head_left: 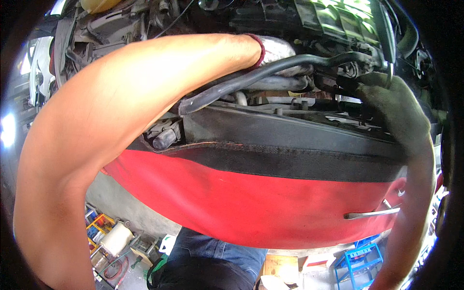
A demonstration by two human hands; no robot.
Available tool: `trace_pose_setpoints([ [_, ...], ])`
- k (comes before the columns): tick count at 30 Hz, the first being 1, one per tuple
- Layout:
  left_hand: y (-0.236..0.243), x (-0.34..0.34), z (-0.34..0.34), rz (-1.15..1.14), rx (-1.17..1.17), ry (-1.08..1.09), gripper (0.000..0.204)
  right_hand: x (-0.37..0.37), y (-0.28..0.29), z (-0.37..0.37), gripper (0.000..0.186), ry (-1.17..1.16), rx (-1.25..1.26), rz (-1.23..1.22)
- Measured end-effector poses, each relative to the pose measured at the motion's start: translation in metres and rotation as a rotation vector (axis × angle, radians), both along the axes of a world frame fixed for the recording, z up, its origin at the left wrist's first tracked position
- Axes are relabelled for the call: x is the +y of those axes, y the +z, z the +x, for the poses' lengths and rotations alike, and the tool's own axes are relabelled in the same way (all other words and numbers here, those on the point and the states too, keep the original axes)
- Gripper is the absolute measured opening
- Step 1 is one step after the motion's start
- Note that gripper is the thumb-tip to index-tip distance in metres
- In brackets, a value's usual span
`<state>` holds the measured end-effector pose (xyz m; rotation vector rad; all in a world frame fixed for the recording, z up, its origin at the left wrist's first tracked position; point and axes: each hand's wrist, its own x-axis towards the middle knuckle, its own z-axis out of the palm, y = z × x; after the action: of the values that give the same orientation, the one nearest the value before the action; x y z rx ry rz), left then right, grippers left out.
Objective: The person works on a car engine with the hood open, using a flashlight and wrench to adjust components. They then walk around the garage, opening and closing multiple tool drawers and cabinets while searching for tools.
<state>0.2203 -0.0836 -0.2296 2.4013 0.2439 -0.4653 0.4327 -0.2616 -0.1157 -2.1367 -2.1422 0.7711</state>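
Observation:
My left hand [275, 48], in a pale glove with a dark red cuff, reaches into a car's engine bay [266, 21] behind a black hose [232, 87]; its fingers are hidden. At the right, my right hand [386, 96], in a dingy glove, has its fingers bent in shadow by the hose's fitting [360, 65]; what they grip is unclear. A long dark bar-like piece [389, 36] with a metal lower part runs down to that hand. Below both hands, a red and black protective cover [241, 203] drapes over the car's front.
Metal wrench-like tools [369, 213] lie on the cover at the right. On the floor stand a blue metal rack [360, 261], a wooden board [280, 266] and, at lower left, a cluttered yellow cart [101, 222] beside a white cylindrical container [116, 237]. My legs show below the cover.

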Motion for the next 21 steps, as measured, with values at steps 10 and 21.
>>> trace_pose_setpoints([
  [10,0.009,0.001,-0.005,0.132,0.071,0.007,0.032,0.011,0.036,-0.038,0.032,-0.634,0.192,-0.314],
  [21,0.031,-0.007,-0.028,0.006,0.098,0.26,0.043,0.022,0.056,-0.041,0.024,-0.715,0.756,-0.34],
])
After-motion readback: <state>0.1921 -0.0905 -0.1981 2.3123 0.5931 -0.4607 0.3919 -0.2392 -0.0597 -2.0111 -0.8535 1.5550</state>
